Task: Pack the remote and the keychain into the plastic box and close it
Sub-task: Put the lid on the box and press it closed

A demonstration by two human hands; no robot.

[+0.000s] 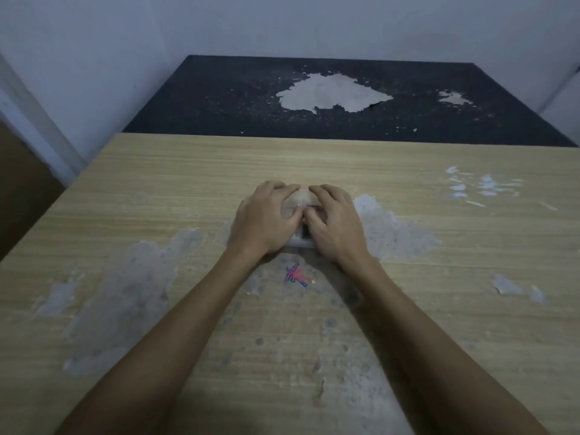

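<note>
A small translucent plastic box lies on the wooden table, almost wholly covered by both hands. My left hand lies over its left side, fingers curled across the top. My right hand covers its right side, thumb meeting the left thumb at the middle. Only a strip of the lid between the fingers and a pale bottom edge show. The remote and the keychain are hidden; I cannot tell whether they are inside.
The table's veneer is worn into grey patches around the hands. A red and blue scribble marks the wood just below the box. A dark table with peeled spots stands behind, against the wall.
</note>
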